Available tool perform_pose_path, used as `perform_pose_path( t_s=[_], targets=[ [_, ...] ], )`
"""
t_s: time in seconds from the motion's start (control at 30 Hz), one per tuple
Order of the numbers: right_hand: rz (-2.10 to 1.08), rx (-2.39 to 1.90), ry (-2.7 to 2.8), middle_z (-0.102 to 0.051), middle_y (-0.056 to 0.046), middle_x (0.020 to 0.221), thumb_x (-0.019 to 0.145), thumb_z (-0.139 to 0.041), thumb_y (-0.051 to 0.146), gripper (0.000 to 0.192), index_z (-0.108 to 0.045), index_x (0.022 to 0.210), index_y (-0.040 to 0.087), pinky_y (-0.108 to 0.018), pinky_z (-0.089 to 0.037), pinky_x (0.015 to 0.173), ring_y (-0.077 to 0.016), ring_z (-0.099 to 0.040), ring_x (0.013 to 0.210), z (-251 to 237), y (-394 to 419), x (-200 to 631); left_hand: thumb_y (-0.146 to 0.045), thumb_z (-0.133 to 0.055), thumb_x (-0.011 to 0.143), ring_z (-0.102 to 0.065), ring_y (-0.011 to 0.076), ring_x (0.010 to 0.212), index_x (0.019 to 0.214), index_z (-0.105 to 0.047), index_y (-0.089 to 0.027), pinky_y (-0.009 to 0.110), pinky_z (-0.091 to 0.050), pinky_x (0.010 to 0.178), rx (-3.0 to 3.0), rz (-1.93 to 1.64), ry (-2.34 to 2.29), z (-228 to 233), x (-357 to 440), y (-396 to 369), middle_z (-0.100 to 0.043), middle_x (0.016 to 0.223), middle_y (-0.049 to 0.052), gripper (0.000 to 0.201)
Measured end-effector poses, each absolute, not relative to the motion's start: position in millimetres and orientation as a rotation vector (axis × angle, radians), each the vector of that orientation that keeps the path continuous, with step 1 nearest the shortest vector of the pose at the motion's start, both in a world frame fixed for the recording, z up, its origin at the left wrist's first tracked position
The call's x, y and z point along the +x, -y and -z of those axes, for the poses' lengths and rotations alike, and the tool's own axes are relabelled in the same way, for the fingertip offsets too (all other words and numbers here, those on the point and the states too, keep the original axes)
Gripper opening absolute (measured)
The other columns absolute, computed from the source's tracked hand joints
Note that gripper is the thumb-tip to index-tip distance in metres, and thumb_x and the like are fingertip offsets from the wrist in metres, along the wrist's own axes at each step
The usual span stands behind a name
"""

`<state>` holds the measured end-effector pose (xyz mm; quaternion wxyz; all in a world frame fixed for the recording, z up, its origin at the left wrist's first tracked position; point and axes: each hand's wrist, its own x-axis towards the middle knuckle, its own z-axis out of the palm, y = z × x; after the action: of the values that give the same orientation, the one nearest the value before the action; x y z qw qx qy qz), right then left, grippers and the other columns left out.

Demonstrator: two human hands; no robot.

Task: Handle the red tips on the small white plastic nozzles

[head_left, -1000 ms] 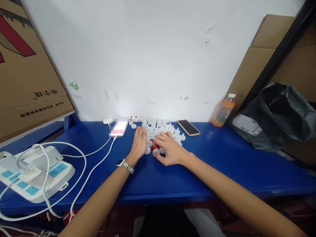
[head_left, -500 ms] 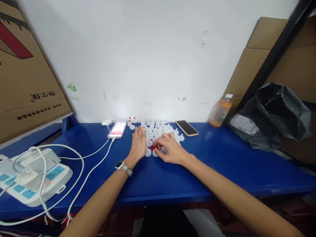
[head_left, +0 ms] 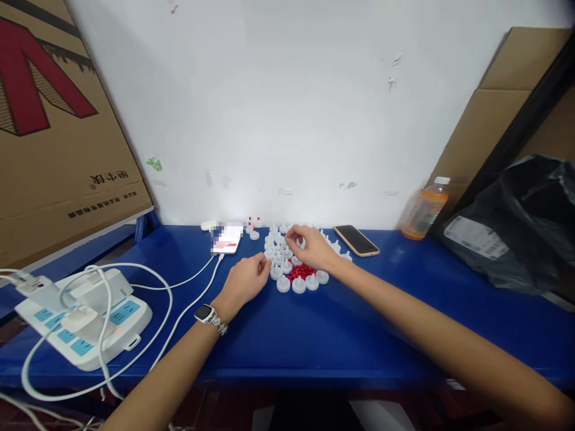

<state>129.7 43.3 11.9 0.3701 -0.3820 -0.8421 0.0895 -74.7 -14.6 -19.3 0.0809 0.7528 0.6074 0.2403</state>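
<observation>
A cluster of small white plastic caps (head_left: 287,254) sits on the blue table (head_left: 404,311) toward its far edge, close to the wall, each cap stem-up so it stands steady on its flat base. At the cluster's 6 o'clock side lies a little heap of red pieces (head_left: 302,272), ringed by a few caps at the front edge, which seems to keep the loose red bits from scattering.

The right hand (head_left: 312,248) hovers over the cluster's far part, at about 1 o'clock from the red heap, fingers drawn together in a pinch around one white cap; whether it truly grips the cap is too small to tell. The left hand (head_left: 245,281) rests on the table at 9 o'clock from the red heap, loosely curled, thumb and forefinger tips close together next to the nearest caps; I cannot tell if anything is between them. A wristwatch (head_left: 207,314) sits on that wrist.

Further out, at 10 o'clock from the cluster, a phone with a lit screen (head_left: 227,237) lies charging, its white cable (head_left: 188,278) running to a power strip (head_left: 90,317) at the table's 8 o'clock corner. At 2 o'clock a dark phone (head_left: 357,240) lies face-up, well clear of the caps. Beyond it an orange drink bottle (head_left: 424,209) stands upright against the wall, beside a black plastic bag (head_left: 516,227). Cardboard boxes (head_left: 54,120) lean at the left.
</observation>
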Motion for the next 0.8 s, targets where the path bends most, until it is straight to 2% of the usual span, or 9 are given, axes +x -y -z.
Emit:
perform_pose_path(
  t_s=[0.1, 0.27, 0.33, 0.43, 0.5, 0.6, 0.7, 0.8],
  targets=[
    [-0.217, -1.107, 2.250, -0.071, -0.003, 0.086, 0.086, -0.055, 0.027, 0.016, -0.067, 0.095, 0.019, -0.031, -0.040, 0.074, -0.0176, -0.060, 0.076, -18, -85, 96, -0.041, -0.040, 0.098, -0.054, 0.0174, 0.060, 0.073, -0.045, -0.022, 0.028, -0.021, 0.055, 2.311, -0.659, -1.836, 25, -79, 12, -0.058, 0.065, 0.000, 0.032],
    [-0.110, -1.345, 2.377, -0.073, -0.010, 0.100, 0.084, -0.063, 0.038, 0.031, -0.067, 0.107, 0.018, -0.042, -0.037, 0.093, -0.0295, -0.060, 0.105, -17, -134, 37, -0.039, -0.039, 0.098, -0.055, 0.0164, 0.060, 0.075, -0.046, -0.022, 0.028, -0.023, 0.055, 2.253, -0.698, -1.823, 26, -82, 11, -0.060, 0.067, 0.000, 0.030],
    [-0.133, -1.370, 2.387, -0.073, -0.012, 0.099, 0.082, -0.065, 0.034, 0.025, -0.069, 0.100, 0.018, -0.045, -0.035, 0.096, -0.0316, -0.059, 0.109, -14, -144, 22, -0.038, -0.039, 0.099, -0.055, 0.0164, 0.061, 0.076, -0.047, -0.022, 0.028, -0.025, 0.055, 2.248, -0.718, -1.802, 25, -83, 12, -0.060, 0.068, 0.000, 0.029],
    [-0.186, -1.367, 2.355, -0.074, -0.010, 0.094, 0.083, -0.062, 0.025, 0.011, -0.068, 0.088, 0.018, -0.044, -0.036, 0.096, -0.0281, -0.062, 0.103, -13, -148, 15, -0.037, -0.040, 0.098, -0.056, 0.0170, 0.064, 0.077, -0.048, -0.022, 0.028, -0.029, 0.056, 2.245, -0.744, -1.783, 25, -84, 12, -0.059, 0.069, 0.000, 0.027],
    [-0.206, -1.355, 2.307, -0.074, -0.008, 0.096, 0.085, -0.058, 0.024, 0.012, -0.067, 0.090, 0.018, -0.040, -0.039, 0.093, -0.0239, -0.064, 0.098, -14, -144, 22, -0.036, -0.041, 0.098, -0.058, 0.0181, 0.069, 0.082, -0.050, -0.022, 0.029, -0.035, 0.059, 2.243, -0.808, -1.770, 27, -84, 11, -0.060, 0.072, 0.001, 0.023],
    [-0.321, -1.269, 2.177, -0.074, -0.006, 0.094, 0.088, -0.052, 0.024, 0.015, -0.063, 0.094, 0.018, -0.030, -0.045, 0.080, -0.0175, -0.066, 0.086, -17, -128, 48, -0.036, -0.045, 0.097, -0.060, 0.0195, 0.082, 0.099, -0.052, -0.022, 0.031, -0.045, 0.068, 2.231, -1.071, -1.749, 28, -83, 11, -0.062, 0.095, 0.005, 0.016],
    [-0.673, -1.052, 1.921, -0.072, -0.004, 0.076, 0.088, -0.054, 0.029, 0.012, -0.057, 0.085, 0.018, -0.026, -0.046, 0.067, -0.0149, -0.063, 0.069, -20, -98, 82, -0.037, -0.049, 0.096, -0.060, 0.0197, 0.091, 0.123, -0.045, -0.020, 0.034, -0.051, 0.075, 2.199, -1.400, -1.690, 21, -77, 11, -0.054, 0.121, 0.011, 0.032],
    [-0.818, -0.939, 1.782, -0.067, -0.001, 0.070, 0.091, -0.052, 0.044, 0.026, -0.051, 0.078, 0.021, -0.026, -0.043, 0.060, -0.0137, -0.057, 0.062, -20, -65, 112, -0.038, -0.051, 0.096, -0.059, 0.0197, 0.096, 0.140, -0.036, -0.022, 0.036, -0.053, 0.081, 2.336, -1.458, -1.505, 3, -65, 7, -0.045, 0.136, 0.014, 0.049]
  ],
)
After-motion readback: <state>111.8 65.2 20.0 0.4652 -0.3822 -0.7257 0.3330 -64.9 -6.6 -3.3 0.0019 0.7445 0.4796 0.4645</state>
